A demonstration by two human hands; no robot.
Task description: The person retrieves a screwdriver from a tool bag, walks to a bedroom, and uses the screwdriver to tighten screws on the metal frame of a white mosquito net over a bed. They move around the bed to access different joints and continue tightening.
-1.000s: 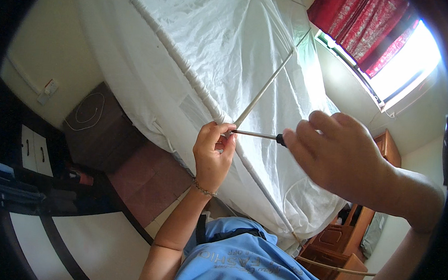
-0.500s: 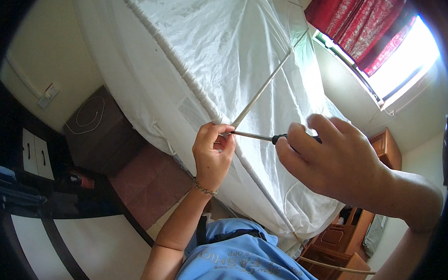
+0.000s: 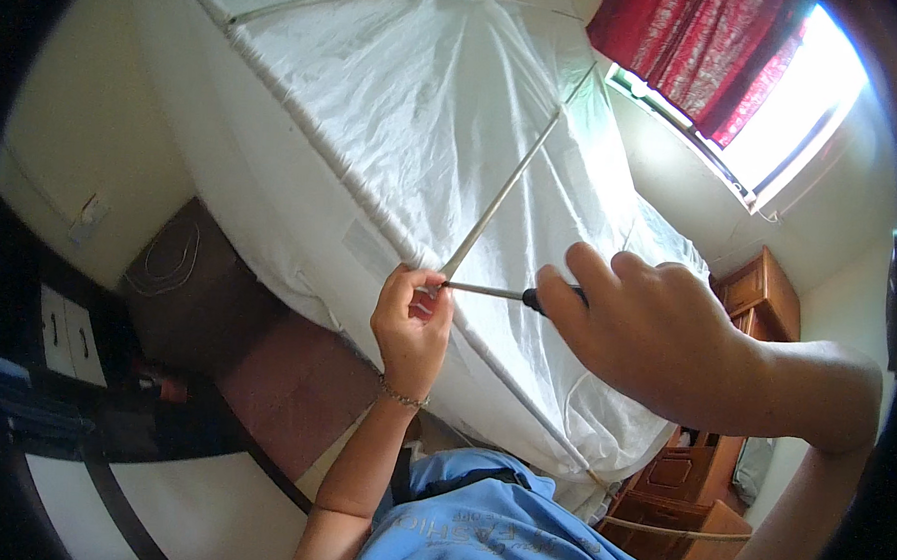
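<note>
A large white mosquito net (image 3: 376, 107) hangs over a frame of thin poles in front of me. My left hand (image 3: 406, 333), with a bracelet at its wrist, pinches the frame where a slanting pole (image 3: 502, 197) meets the cloth-covered edge pole (image 3: 348, 181). Fingertips hide most of this joint. From the right, my right hand (image 3: 666, 335) grips the black handle of a screwdriver (image 3: 486, 291). Its metal shaft lies nearly level, with the tip at the joint beside my left fingertips. Whatever the tip bears on is too small to make out.
A red curtain (image 3: 688, 60) hangs at a bright window (image 3: 796, 105), upper right. Brown wooden cabinets (image 3: 675, 475) stand at the lower right. To the left are a dark brown box-like piece (image 3: 189, 269) with a pale cable (image 3: 174, 268) and a black-and-white cabinet (image 3: 199, 494).
My right fingers have shifted and curled differently around the screwdriver handle. The tip stays at the joint and my left hand keeps its pinch. The whole view has moved slightly.
</note>
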